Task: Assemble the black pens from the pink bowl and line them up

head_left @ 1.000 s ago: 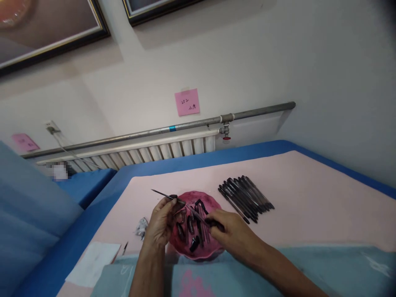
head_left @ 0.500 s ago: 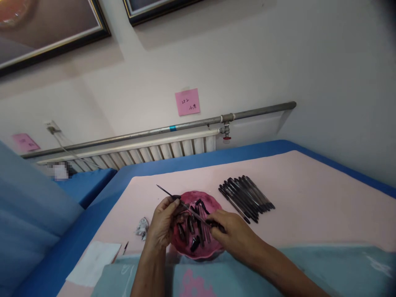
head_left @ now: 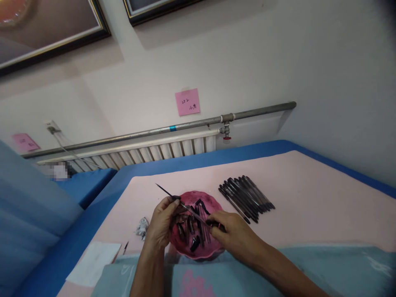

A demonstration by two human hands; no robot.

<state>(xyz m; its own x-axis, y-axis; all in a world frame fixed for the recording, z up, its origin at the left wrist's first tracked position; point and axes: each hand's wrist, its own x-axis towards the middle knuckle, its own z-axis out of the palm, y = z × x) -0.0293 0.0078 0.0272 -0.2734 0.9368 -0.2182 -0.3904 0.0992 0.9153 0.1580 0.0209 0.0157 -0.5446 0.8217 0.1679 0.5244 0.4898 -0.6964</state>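
Above the pink scalloped bowl [head_left: 213,252], my left hand [head_left: 162,220] is closed in a pinch around a slim pen refill [head_left: 163,189]. Its dark pointed end sticks out up and to the left. A pale see-through length slopes down from there to my right hand [head_left: 227,229], whose fingers are closed on the lower end. Something dark shows at those fingertips; its kind I cannot make out. Inside the bowl lie several loose pen parts, among them a black cap [head_left: 195,243] and clear tubes [head_left: 201,218].
Right of the bowl, several black pens [head_left: 244,198] lie side by side on the pink cloth [head_left: 309,198]. To the left are a crumpled tissue [head_left: 142,228], a white paper sheet [head_left: 94,264] and a small dark pen tip [head_left: 125,247]. A teal cloth [head_left: 324,268] covers the near edge.
The refill's pointed end has shifted very slightly up and left. The bowl has edged a little to the left at its near side. Both hands keep their grip.
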